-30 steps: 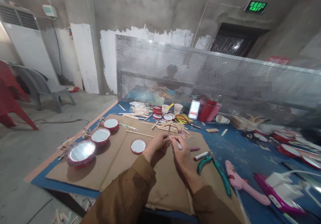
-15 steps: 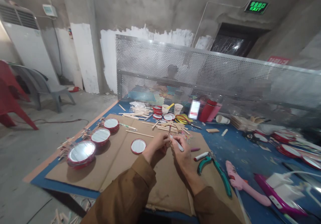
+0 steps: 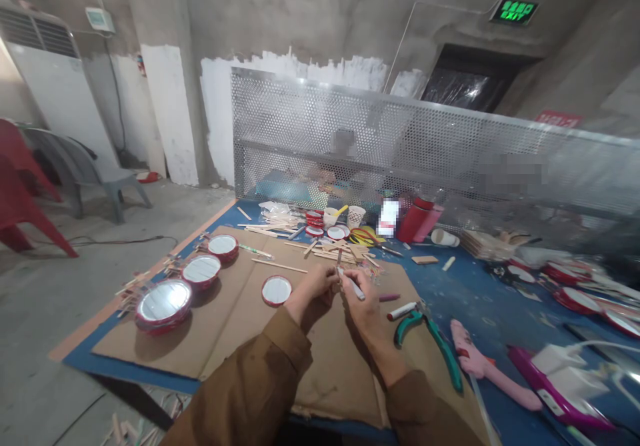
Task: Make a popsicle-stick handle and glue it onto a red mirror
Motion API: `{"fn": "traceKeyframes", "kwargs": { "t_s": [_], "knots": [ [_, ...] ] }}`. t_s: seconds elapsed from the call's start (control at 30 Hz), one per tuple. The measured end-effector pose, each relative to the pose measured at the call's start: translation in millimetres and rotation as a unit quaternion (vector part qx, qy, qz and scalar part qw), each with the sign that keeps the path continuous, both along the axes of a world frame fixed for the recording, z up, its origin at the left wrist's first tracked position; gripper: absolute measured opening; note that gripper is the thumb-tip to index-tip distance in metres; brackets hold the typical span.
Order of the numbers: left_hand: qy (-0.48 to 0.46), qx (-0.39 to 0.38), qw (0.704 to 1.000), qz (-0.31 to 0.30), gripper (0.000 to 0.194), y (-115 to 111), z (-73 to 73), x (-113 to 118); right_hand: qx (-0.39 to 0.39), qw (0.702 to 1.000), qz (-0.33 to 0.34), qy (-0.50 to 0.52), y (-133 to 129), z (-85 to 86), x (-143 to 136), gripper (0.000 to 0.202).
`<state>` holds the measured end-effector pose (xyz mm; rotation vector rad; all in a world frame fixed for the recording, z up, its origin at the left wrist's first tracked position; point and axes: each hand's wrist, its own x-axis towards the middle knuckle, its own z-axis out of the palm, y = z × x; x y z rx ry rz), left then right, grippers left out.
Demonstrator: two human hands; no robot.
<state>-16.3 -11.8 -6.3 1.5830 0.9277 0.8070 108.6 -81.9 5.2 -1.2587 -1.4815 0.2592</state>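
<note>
Over the cardboard sheet (image 3: 230, 319), my two hands meet close together. My left hand (image 3: 319, 287) is closed on a small brown wooden stick (image 3: 340, 257), its upper end poking out above the fingertips. In my right hand (image 3: 367, 309) is a white marker pen (image 3: 357, 290), gripped like a writing tool with its tip against or very near the stick. Fingers hide the stick's lower part. To the left lies a round red-rimmed white disc (image 3: 277, 291). A purple pen (image 3: 389, 297) and a second white marker (image 3: 401, 311) lie right of my right hand.
Red-rimmed drum-like pieces (image 3: 164, 305) line the left side. Teal-handled pliers (image 3: 453, 363), a pink glue gun (image 3: 483, 366) and a purple power strip (image 3: 555, 396) lie right. Wooden sticks (image 3: 345, 253), paper cups (image 3: 355, 217) and a red bottle (image 3: 416, 219) stand before a perforated metal screen (image 3: 300, 119).
</note>
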Motion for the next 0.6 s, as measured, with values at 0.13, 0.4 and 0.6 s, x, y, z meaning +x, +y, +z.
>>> {"fn": "traceKeyframes", "kwargs": {
  "t_s": [0.13, 0.4, 0.6],
  "knots": [
    [0.019, -0.018, 1.000, -0.005, 0.010, -2, 1.8, 0, 0.001, 1.000, -0.001, 0.009, -1, 0.9, -1, 0.026],
    [0.036, -0.027, 0.999, -0.001, 0.011, -6, 10.9, -2, -0.013, 1.000, -0.003, 0.007, -2, 2.7, -2, 0.028],
    [-0.006, -0.033, 0.999, -0.006, 0.012, -5, 8.3, 0, -0.015, 0.999, -0.042, 0.004, 0, -1.3, 5, 0.028]
  ]
}}
